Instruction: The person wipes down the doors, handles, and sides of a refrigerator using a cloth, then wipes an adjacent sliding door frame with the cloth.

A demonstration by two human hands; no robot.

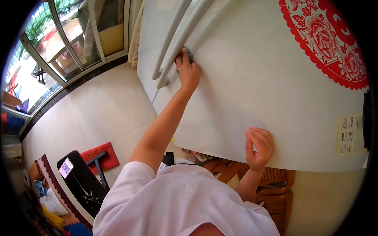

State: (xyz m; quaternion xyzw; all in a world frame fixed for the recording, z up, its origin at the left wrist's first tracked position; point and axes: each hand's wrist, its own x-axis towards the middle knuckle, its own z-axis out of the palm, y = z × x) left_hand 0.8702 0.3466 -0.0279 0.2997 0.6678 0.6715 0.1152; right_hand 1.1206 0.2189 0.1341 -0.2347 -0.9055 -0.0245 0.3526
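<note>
A large white refrigerator (244,70) fills the view ahead of me. My left hand (189,74), with a ring on one finger, reaches up to its door and presses a dark grey cloth (188,55) against the surface, right beside a long white handle (185,33). Fingers cover part of the cloth. Lower down, my right hand (260,147) is raised in front of the door, its fingers loosely curled and the thumb apart from them. Nothing shows in that hand.
A red floral paper cutting (327,43) and a printed label (349,135) are on the refrigerator. Brown wooden furniture (277,177) stands below. To the left are a black padded board (80,181), a red mat (112,155) and glass sliding doors (65,39).
</note>
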